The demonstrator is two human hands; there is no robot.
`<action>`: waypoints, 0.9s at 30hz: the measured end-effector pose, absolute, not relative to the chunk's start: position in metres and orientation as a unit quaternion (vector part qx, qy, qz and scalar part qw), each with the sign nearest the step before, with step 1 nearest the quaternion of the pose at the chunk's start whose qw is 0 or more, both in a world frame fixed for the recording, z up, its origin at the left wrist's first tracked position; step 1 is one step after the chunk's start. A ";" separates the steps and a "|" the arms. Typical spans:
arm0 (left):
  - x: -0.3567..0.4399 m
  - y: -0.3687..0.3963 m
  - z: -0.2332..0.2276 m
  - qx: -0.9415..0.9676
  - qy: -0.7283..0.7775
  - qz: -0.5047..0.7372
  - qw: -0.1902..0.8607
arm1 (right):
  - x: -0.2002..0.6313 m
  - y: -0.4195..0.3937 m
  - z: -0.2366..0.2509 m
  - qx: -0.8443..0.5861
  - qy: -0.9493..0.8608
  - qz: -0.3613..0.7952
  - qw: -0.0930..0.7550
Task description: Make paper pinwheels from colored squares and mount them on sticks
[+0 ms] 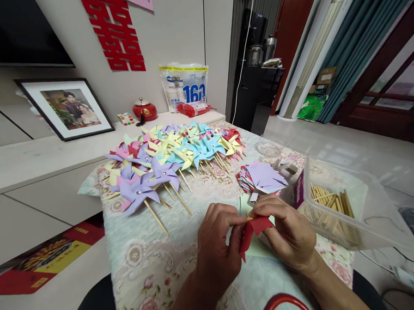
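The left hand (220, 240) and right hand (289, 234) partly hide the red paper (261, 225). The bottom edge cuts off a red ring (286, 298), the left edge a television (13, 35). Overlapping pinwheels (200, 150) partly hide their sticks (180, 199).

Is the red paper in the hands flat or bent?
Bent: the red paper has one part hanging beside the left hand, another angled toward the right hand.

The flowered tablecloth (184, 255) bears many paper pinwheels (197, 148), a paper stack (265, 175) and a clear plastic box (375, 230).
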State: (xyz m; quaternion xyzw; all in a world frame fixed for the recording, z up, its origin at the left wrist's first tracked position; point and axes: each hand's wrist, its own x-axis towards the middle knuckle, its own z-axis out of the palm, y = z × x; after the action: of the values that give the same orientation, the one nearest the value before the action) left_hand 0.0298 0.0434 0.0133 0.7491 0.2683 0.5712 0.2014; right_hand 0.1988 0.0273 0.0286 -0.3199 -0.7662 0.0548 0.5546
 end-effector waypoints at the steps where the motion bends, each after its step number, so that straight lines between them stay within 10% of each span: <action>1: 0.029 0.044 0.013 0.751 0.269 0.569 0.200 | 0.199 0.028 0.030 -0.316 -0.772 0.053 0.549; 18: 0.024 0.050 0.012 0.783 0.216 0.528 0.250 | 0.207 0.032 0.044 -0.334 -0.812 0.081 0.472; 27: 0.029 0.056 0.001 0.585 0.320 0.436 0.605 | 0.213 0.040 0.030 -0.413 -0.780 0.144 0.447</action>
State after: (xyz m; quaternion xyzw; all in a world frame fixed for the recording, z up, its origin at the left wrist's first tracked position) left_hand 0.0288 0.0558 0.0012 0.5850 0.3200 0.4356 0.6046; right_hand 0.2129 0.0400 0.0305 -0.4129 -0.7803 0.1444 0.4469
